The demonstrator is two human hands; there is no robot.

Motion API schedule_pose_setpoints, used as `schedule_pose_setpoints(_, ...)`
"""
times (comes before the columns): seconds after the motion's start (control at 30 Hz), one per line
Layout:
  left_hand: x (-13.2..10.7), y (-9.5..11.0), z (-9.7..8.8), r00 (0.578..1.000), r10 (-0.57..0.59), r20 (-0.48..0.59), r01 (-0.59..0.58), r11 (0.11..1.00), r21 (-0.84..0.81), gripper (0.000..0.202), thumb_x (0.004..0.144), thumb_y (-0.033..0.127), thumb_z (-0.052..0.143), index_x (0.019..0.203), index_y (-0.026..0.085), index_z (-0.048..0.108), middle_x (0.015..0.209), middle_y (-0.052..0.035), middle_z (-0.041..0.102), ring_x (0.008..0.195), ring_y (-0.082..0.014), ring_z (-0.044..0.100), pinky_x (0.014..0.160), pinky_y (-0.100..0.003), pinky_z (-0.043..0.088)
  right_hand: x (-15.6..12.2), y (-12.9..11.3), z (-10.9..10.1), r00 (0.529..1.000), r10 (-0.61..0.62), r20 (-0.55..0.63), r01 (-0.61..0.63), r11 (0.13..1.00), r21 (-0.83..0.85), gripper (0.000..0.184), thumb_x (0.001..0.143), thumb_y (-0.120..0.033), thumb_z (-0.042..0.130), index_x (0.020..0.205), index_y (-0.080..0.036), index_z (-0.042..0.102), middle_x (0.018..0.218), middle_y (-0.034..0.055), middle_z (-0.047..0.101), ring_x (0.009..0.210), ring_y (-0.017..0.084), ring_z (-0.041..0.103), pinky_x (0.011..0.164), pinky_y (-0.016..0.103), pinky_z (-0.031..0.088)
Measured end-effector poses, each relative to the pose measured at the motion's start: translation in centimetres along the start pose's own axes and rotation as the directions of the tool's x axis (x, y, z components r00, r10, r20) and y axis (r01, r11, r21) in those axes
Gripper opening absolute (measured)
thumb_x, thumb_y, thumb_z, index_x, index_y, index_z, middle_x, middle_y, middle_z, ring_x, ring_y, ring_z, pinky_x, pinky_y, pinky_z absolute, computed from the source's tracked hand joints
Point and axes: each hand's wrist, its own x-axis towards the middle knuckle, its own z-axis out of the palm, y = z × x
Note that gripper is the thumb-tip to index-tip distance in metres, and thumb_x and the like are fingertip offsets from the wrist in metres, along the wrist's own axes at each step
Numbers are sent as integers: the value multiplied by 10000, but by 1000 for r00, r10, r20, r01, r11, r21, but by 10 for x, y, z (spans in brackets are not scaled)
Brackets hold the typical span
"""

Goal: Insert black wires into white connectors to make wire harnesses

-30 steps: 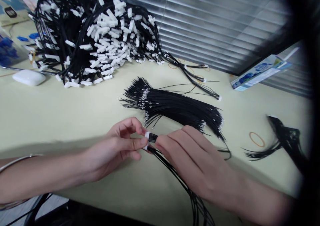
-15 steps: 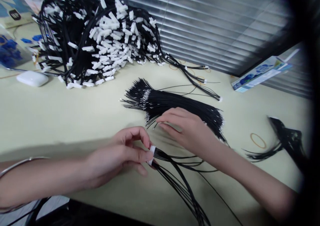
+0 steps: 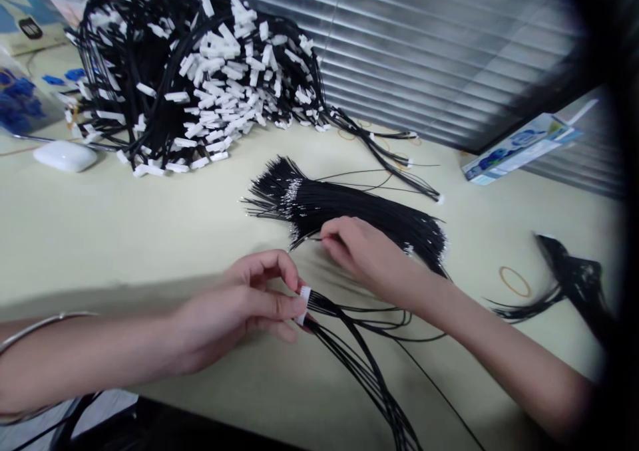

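Note:
Between the thumb and fingers of my left hand [image 3: 259, 304] is a white connector housing [image 3: 303, 304]. Several black wires [image 3: 359, 364] run out of its right side and trail down over the table edge. My right hand [image 3: 362, 248] is closed in a pinch on a thin black wire [image 3: 313, 239] at the near side of a thick bundle of black wires [image 3: 349, 201]. Small metal terminals show at both ends of that bundle.
A large heap of black cables with white connectors [image 3: 219, 98] stands at the back left, beside a white rounded case [image 3: 64, 156]. Finished-looking cables [image 3: 384, 155] lie behind the bundle. A carton [image 3: 519, 146], rubber band [image 3: 514, 281] and more black wires [image 3: 564, 278] are to the right.
My right hand's fingers have closed from a loose, parted pose onto a wire, and the hand has shifted slightly. My left hand keeps its hold on the connector, almost still.

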Motion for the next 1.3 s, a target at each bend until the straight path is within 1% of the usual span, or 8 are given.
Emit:
schedule_pose_setpoints(0.1,0,0,-2,998,58,-2,-58,997,-50,197,744,89,695,772,165,515,785,34,540,705,-50,585,518,-78,497,-2,-16,-25,982,146,-117,-123,975,186,97,919,-212,395,950,-141,453,736,-21,516,590,-2,427,549,107,346)
schedule_pose_setpoints(0.17,1,0,-4,994,105,-9,-105,991,-88,197,751,76,686,770,164,510,814,40,538,713,-42,587,519,-67,502,-5,-29,-44,975,180,-131,-136,947,291,73,884,-203,477,943,-166,500,762,-31,537,606,-13,437,549,90,350)
schedule_pose_setpoints(0.27,3,0,-6,989,146,-6,-145,982,-125,193,761,74,678,780,168,510,810,48,530,674,-23,575,514,-56,508,-14,-48,-61,981,134,-142,-96,964,247,102,834,-167,557,929,-203,574,821,-43,577,682,-10,477,624,98,377)
schedule_pose_setpoints(0.33,4,0,-7,987,162,1,-161,977,-138,197,760,77,684,781,169,510,802,51,527,656,-17,566,503,-50,507,-19,-56,-65,992,36,-124,-16,987,159,151,831,-146,554,965,-210,586,849,-34,592,744,14,504,687,126,400)
schedule_pose_setpoints(0.47,5,1,-6,983,184,-6,-183,973,-141,198,759,78,687,774,169,511,830,48,535,681,-21,574,495,-45,509,-24,-59,-65,991,-129,-29,130,991,29,171,842,-138,523,996,-184,583,927,1,601,824,62,522,763,189,423)
schedule_pose_setpoints(1.0,5,1,-6,979,202,-8,-201,971,-130,207,755,76,690,759,168,504,838,42,544,689,-28,573,497,-52,513,-27,-59,-49,988,-143,-59,134,982,-132,192,825,-70,520,974,-169,590,854,-40,548,791,62,452,718,244,317)
schedule_pose_setpoints(1.13,4,0,-6,979,202,-12,-202,972,-123,209,751,73,691,756,170,506,841,44,546,688,-27,572,498,-51,508,-26,-61,-50,985,-157,-69,145,978,-153,202,831,-87,514,1002,-162,591,867,-25,560,800,81,478,723,260,337)
schedule_pose_setpoints(1.3,2,0,-5,982,188,-7,-188,975,-115,216,744,79,699,754,171,504,847,45,554,692,-35,581,492,-57,503,-23,-62,-49,960,-272,-63,257,950,-180,147,835,-71,486,937,-84,592,908,45,575,873,141,493,744,303,346)
